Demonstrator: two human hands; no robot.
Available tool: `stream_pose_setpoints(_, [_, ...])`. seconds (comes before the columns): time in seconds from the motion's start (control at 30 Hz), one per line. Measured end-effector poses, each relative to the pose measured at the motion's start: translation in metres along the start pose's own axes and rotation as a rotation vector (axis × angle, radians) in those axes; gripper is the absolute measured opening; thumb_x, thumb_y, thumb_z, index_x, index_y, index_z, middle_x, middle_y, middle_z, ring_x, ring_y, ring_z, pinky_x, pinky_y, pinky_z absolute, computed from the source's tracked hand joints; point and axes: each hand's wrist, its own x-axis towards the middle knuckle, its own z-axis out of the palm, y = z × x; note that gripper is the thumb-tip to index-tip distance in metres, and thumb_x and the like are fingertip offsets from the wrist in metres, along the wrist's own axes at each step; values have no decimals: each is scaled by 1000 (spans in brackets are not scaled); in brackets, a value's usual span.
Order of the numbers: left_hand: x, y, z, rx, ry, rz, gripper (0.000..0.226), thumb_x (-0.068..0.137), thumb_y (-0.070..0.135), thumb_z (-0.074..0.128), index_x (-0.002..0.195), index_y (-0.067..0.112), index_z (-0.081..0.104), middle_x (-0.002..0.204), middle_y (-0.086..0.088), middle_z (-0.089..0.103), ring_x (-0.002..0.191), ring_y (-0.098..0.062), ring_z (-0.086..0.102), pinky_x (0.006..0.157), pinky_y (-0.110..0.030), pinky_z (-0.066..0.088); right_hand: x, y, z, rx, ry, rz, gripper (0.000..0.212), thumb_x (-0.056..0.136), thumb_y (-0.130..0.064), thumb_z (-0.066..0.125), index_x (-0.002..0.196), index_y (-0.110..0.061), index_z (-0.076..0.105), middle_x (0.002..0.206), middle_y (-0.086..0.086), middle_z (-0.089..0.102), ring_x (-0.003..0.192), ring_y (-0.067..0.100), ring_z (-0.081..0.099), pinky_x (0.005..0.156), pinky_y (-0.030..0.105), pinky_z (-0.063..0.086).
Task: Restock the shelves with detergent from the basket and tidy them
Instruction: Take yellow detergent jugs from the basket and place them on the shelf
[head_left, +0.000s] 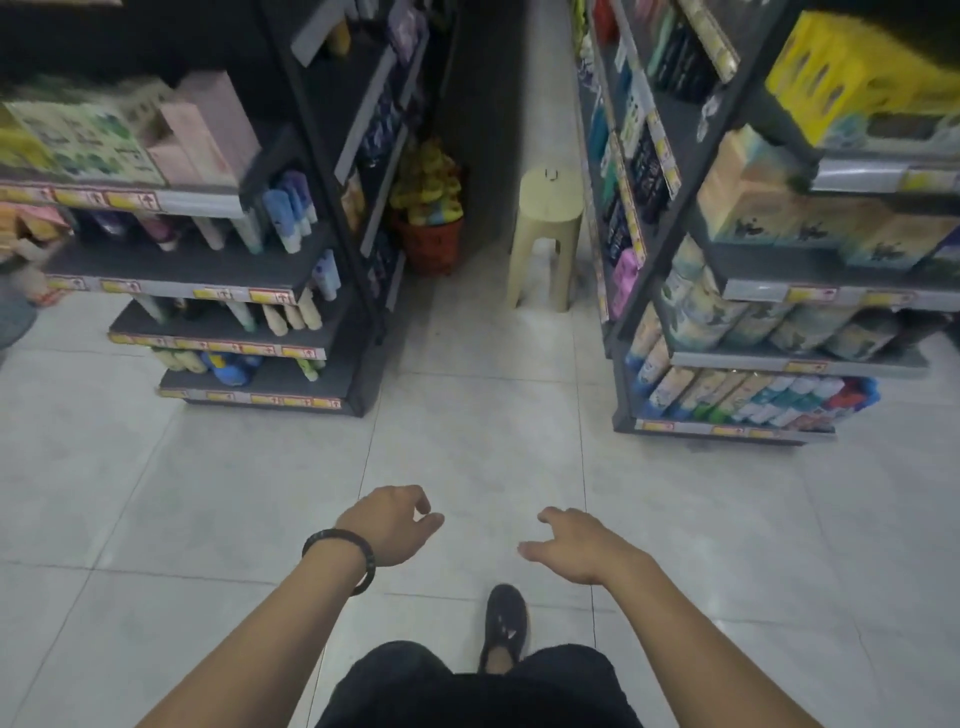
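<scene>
A red basket (430, 244) heaped with yellow and blue detergent packs (427, 182) stands on the floor in the aisle, against the side of the left shelf unit (332, 291). Both my hands hang low over the tiled floor, well short of the basket. My left hand (390, 522), with a black bracelet on the wrist, holds nothing and its fingers are loosely curled. My right hand (574, 543) is also empty, with fingers spread. The right shelf unit (670, 270) carries bottles and packs.
A beige plastic stool (545, 234) stands in the aisle beside the right shelf unit, right of the basket. Wide tiled floor (478, 426) lies between me and the shelves. My black shoe (503, 623) is on the floor below my hands.
</scene>
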Motion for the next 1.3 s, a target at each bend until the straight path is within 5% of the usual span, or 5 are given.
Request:
stream_pose_setpoints(0.37, [190,45,-156,-10,98,-26,41,101,58,49,127,29,64,129,-2,68,113,-25,66,99,-42,56,164,-52,-213,-1,84,-53,81,94,-65,59,161,-23,38,163,4,45,142,24,51,113,39,45])
stream_pose_setpoints(0.8, [434,81,-374,70,14,47,40,105,54,44,124,25,63,128,-4,69,113,-27,66,96,-41,56,343,-140,-444,96,127,22,77,98,-57,63,161,-22,38,161,7,48,143,25,51,115,37,43])
stream_pose_setpoints(1.3, [665,189,-561,19,22,-47,34,103,50,48,118,25,65,124,-4,69,111,-27,67,95,-42,56,570,-159,-719,20,9,-35,79,101,-55,57,165,-17,31,166,12,41,147,29,48,112,37,41])
